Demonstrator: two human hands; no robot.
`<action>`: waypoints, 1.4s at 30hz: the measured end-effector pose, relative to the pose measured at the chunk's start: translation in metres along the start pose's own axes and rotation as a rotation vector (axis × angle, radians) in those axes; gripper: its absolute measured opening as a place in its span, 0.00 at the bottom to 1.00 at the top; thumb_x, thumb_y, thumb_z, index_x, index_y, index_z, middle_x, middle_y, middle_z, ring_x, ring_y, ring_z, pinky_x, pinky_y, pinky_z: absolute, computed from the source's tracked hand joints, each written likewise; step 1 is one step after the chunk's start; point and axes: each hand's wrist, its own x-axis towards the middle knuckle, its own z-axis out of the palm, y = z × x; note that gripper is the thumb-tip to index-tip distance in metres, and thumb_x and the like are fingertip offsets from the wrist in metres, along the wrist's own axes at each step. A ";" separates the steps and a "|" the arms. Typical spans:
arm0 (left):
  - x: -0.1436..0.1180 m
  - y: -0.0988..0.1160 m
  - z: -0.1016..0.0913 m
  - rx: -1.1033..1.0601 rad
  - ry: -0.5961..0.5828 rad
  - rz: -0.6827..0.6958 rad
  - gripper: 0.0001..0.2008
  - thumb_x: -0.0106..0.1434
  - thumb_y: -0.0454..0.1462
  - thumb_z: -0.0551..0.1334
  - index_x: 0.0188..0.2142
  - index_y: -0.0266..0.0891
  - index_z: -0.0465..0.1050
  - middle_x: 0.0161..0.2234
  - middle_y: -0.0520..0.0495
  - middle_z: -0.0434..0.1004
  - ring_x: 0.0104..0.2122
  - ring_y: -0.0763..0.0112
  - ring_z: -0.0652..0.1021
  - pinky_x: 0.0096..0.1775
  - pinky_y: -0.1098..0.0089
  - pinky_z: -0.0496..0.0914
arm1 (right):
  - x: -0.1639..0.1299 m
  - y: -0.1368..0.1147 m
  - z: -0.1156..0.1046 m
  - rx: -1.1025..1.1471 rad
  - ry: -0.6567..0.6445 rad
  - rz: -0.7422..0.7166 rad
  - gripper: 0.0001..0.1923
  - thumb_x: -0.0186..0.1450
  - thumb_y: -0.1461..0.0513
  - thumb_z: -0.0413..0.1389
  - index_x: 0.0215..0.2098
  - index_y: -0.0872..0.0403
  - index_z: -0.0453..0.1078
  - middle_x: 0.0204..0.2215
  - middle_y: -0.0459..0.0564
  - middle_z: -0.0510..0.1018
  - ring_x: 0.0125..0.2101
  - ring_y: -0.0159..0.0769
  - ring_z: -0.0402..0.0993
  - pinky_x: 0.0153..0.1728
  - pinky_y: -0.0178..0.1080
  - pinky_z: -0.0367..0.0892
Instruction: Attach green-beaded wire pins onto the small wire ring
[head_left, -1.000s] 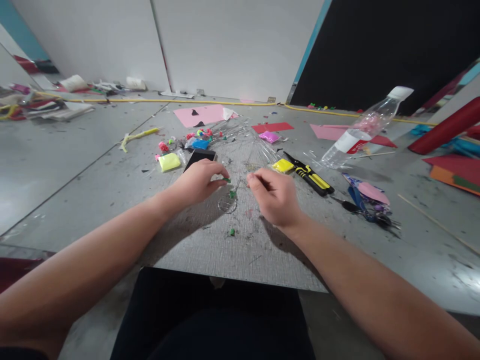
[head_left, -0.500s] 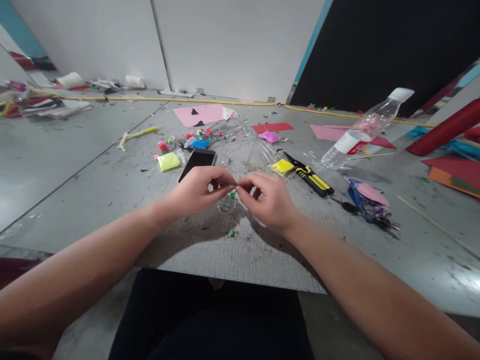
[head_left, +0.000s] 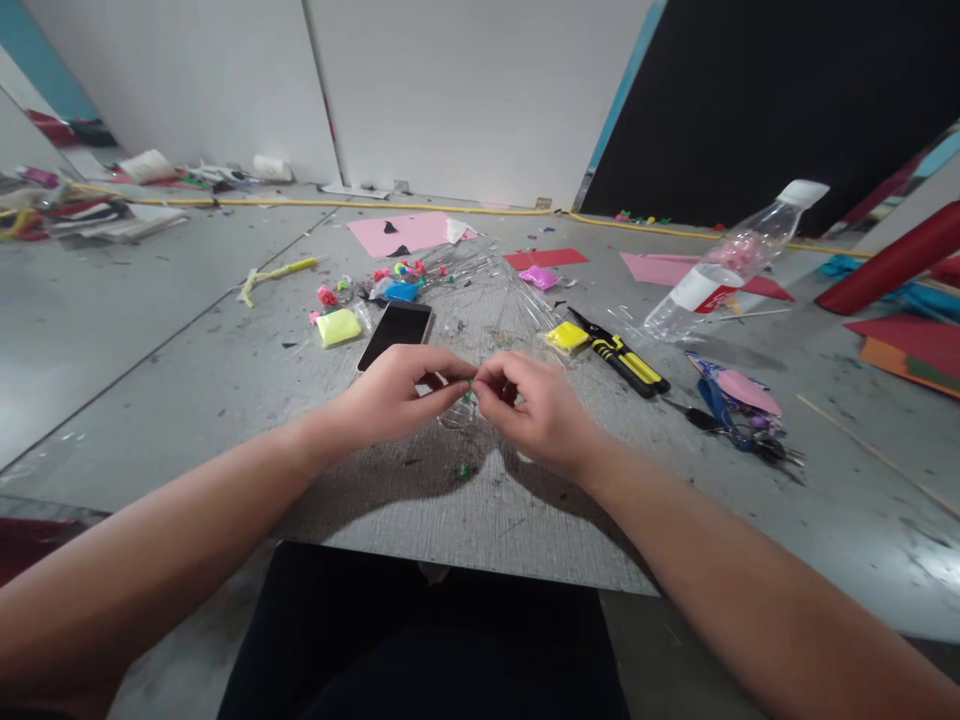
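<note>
My left hand and my right hand meet fingertip to fingertip above the grey table. Both are closed in a pinch on a tiny bit of green clay, mostly hidden by the fingers. Just below them on the table, thin clear plastic or wire shows faintly; I cannot tell which. A small green clay piece lies nearer to me. Behind my left hand is a dark phone. Beyond my right hand are a yellow clay packet and black-and-yellow pliers.
A tilted plastic bottle stands at the right, near keys and a thin stick. Pale yellow, blue and purple clay packets lie farther back with pink paper. A yellow cord runs along the back.
Both hands have dropped slightly, their fingertips still together on the green clay. The thin clear thing below is more covered by the fingers. Everything else on the table stays put.
</note>
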 end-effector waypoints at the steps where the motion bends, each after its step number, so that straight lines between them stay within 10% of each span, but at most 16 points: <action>1: 0.000 0.001 0.000 0.009 -0.006 -0.001 0.09 0.66 0.34 0.60 0.40 0.36 0.78 0.33 0.47 0.82 0.31 0.74 0.78 0.34 0.73 0.72 | 0.000 0.000 0.000 -0.008 -0.006 0.011 0.05 0.66 0.62 0.53 0.32 0.54 0.66 0.26 0.46 0.72 0.27 0.31 0.66 0.28 0.35 0.62; 10: 0.002 -0.019 -0.002 0.327 -0.028 -0.051 0.09 0.63 0.33 0.59 0.40 0.34 0.78 0.33 0.44 0.82 0.30 0.69 0.77 0.36 0.68 0.71 | 0.002 0.007 -0.006 0.040 0.258 0.112 0.18 0.72 0.58 0.45 0.23 0.50 0.55 0.16 0.40 0.58 0.19 0.29 0.56 0.23 0.38 0.53; 18: -0.001 -0.032 -0.001 0.511 -0.181 -0.038 0.16 0.69 0.36 0.54 0.45 0.38 0.80 0.41 0.38 0.76 0.41 0.60 0.77 0.44 0.60 0.71 | 0.002 0.007 0.003 0.163 0.151 0.196 0.05 0.67 0.60 0.57 0.35 0.54 0.71 0.30 0.47 0.77 0.28 0.32 0.72 0.27 0.36 0.65; 24: 0.000 -0.014 -0.001 0.311 0.056 -0.078 0.10 0.66 0.35 0.59 0.40 0.36 0.78 0.34 0.44 0.75 0.34 0.68 0.75 0.36 0.68 0.69 | 0.001 0.002 0.000 0.090 0.119 0.085 0.09 0.67 0.58 0.60 0.30 0.53 0.71 0.23 0.44 0.76 0.24 0.29 0.69 0.26 0.35 0.63; 31: -0.001 0.010 -0.001 -0.275 -0.181 -0.289 0.11 0.66 0.42 0.60 0.33 0.36 0.76 0.27 0.51 0.75 0.27 0.74 0.73 0.29 0.72 0.66 | -0.003 -0.009 -0.001 0.017 0.130 -0.161 0.07 0.71 0.64 0.54 0.42 0.51 0.75 0.33 0.49 0.78 0.34 0.34 0.74 0.35 0.39 0.69; 42: -0.002 0.014 -0.005 -0.393 -0.196 -0.380 0.09 0.64 0.39 0.62 0.31 0.36 0.75 0.24 0.53 0.71 0.25 0.76 0.70 0.27 0.74 0.63 | -0.004 -0.023 -0.001 0.100 0.197 -0.099 0.03 0.66 0.66 0.61 0.36 0.51 0.75 0.31 0.47 0.79 0.29 0.31 0.72 0.30 0.37 0.70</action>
